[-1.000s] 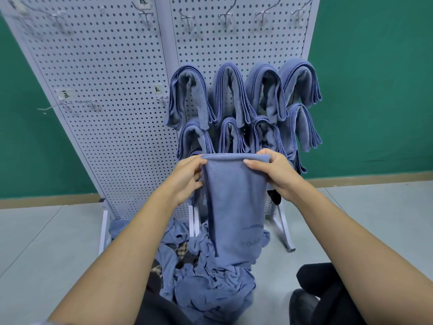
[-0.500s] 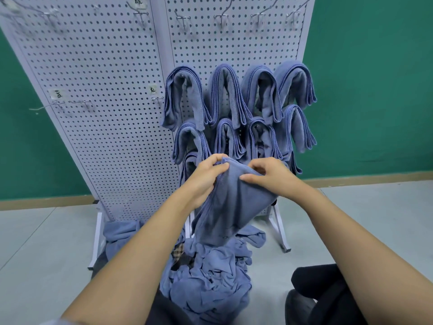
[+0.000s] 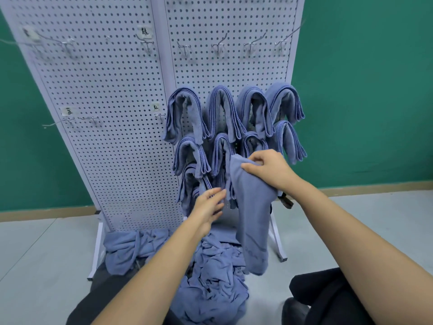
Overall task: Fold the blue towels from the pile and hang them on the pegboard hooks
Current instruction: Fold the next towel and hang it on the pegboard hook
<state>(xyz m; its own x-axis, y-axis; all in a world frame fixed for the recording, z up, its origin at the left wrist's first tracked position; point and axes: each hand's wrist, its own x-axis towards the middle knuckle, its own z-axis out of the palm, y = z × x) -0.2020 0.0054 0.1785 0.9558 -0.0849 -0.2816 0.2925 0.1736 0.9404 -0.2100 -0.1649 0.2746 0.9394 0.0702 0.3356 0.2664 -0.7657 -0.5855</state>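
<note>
Head camera is showing the pegboard (image 3: 105,137) standing leftward; the left hand (image 3: 209,205) is hovering, fingers (image 3: 218,193) straight, beside the hung towels (image 3: 222,109); above the floor pile (image 3: 210,266), the right hand (image 3: 269,170) is gripping a folded towel (image 3: 253,219) dangling.

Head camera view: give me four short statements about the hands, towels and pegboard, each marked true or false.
1. The right hand grips the folded blue cloth towel near its top. True.
2. The left hand grips that towel too. False: it is off it, fingers straight, near the hung blue towels.
3. The top row of metal hooks on the white perforated pegboard carries towels. False: those hooks are bare.
4. A crumpled pile of blue towels lies on the grey floor at the pegboard's foot. True.
</note>
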